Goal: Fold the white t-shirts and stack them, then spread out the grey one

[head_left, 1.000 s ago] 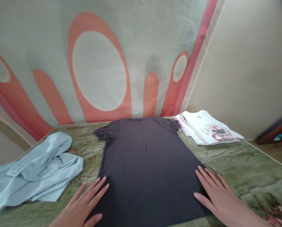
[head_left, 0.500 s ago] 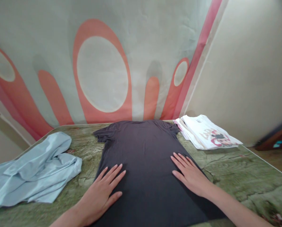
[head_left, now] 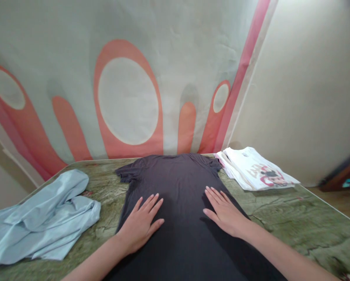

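Observation:
A dark grey short-sleeved T-shirt (head_left: 181, 218) lies spread out in front of me, its collar end at the table's far edge. My left hand (head_left: 142, 224) is over the left side of the shirt, palm down, fingers stretched and slightly apart. On the right side, my right hand (head_left: 222, 210) is also palm down with its fingers extended, holding nothing. A shadow shows beside the right hand's fingers; whether that palm presses on the cloth I cannot tell. The shirt's lower hem is out of view.
To the left, a crumpled light blue garment (head_left: 46, 218) lies on the wood-patterned table (head_left: 280, 210). Several folded garments, a white printed shirt (head_left: 257, 168) on top, are stacked at the far right. A wall with orange shapes (head_left: 128, 97) stands behind the table.
Both hands have moved inward over the shirt, closer together and slightly farther from me. The view has tilted up a little. The garments at the sides stay in place.

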`<state>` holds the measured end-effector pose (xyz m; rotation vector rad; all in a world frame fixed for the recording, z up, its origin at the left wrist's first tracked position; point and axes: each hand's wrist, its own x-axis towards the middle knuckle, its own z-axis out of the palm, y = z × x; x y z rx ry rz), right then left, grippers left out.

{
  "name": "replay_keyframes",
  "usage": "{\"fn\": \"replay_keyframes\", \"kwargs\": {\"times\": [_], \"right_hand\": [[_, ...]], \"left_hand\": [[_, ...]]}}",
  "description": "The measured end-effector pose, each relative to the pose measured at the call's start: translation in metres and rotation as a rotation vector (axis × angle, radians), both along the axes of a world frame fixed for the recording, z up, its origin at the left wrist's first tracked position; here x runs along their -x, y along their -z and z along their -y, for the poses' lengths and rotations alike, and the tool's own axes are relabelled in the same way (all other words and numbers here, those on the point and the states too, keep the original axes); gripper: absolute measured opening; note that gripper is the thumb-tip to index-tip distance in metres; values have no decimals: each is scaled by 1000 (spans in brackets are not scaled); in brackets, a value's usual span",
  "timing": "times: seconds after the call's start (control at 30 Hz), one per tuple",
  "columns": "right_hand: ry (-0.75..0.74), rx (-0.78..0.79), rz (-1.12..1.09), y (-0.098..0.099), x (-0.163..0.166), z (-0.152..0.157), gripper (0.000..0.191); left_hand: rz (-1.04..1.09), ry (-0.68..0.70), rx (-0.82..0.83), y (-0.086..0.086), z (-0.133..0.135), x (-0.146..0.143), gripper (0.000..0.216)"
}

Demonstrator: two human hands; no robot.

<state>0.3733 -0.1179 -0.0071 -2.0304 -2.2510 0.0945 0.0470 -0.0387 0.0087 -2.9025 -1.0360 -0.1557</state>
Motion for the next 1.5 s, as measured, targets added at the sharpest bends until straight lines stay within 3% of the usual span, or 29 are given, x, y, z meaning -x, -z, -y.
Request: {"fn": "replay_keyframes", "kwargs": {"times": [0.1,0.2,0.43,0.6,0.77,0.87,0.97,1.1,1.33,1.5], "right_hand": [[-28,4,-37,1,8,-31,71],[2,10,-34,8,0,-43,71],[37,15,-2,21,-4,-8,66],[59,103,-29,9,3,-5,71],[-51,56,-96,-14,33,-55,69],[-127,70,-134,-18,59,-94,64],[-170,65,-145,-13,71,-121,63],[-171,77,-128,-1,49,-137,64],[83,76,-52,12,-24,-154,67],[158,50,-83,10,-13,-179,68]], "left_hand": [[-2,10,16,6,-4,-6,57],[1,22,30,5,0,-2,59],[-17,56,81,-2,18,15,59],[0,102,113,-7,17,19,59],[18,77,87,-13,-26,-23,56],[34,-5,43,0,-62,-55,57],[41,-52,27,18,-85,-70,58],[66,-31,15,29,-90,-67,55],[83,-30,19,28,-87,-65,56],[88,-36,14,29,-88,-65,56]]}}
